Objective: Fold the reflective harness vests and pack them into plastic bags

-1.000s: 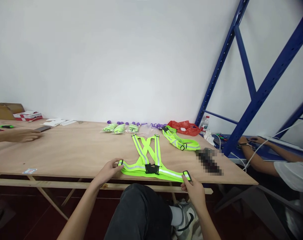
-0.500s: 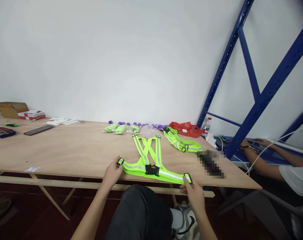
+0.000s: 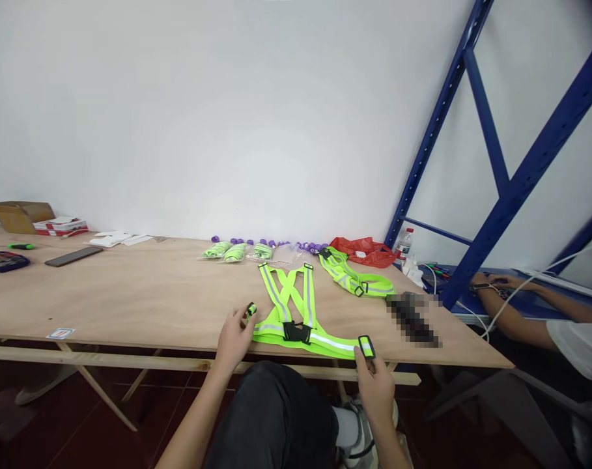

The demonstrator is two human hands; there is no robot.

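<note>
A neon-green reflective vest (image 3: 288, 293) made of straps lies flat before me, its shoulder straps crossed and its black clip buckle (image 3: 296, 332) fastened at the waist. My left hand (image 3: 236, 335) pinches the left end of the waist strap, where a black slider (image 3: 251, 311) is tipped up off the table. At the other end my right hand (image 3: 375, 379) grips the strap beside a second black slider (image 3: 366, 346). Behind it, to the right, another reflective vest (image 3: 357, 277) lies loosely gathered.
Several bagged green vests (image 3: 234, 252) and purple rolls (image 3: 312, 248) line the wall, with a red plastic bag (image 3: 364, 251) beside them. A phone (image 3: 74, 256) lies left; a blue rack post (image 3: 520, 172) stands right. Another person's arm (image 3: 513, 319) works at the blue table.
My left hand has moved inward to the right, bringing the strap's left end up and toward the middle. My right hand stays at its end, nearly unmoved.
</note>
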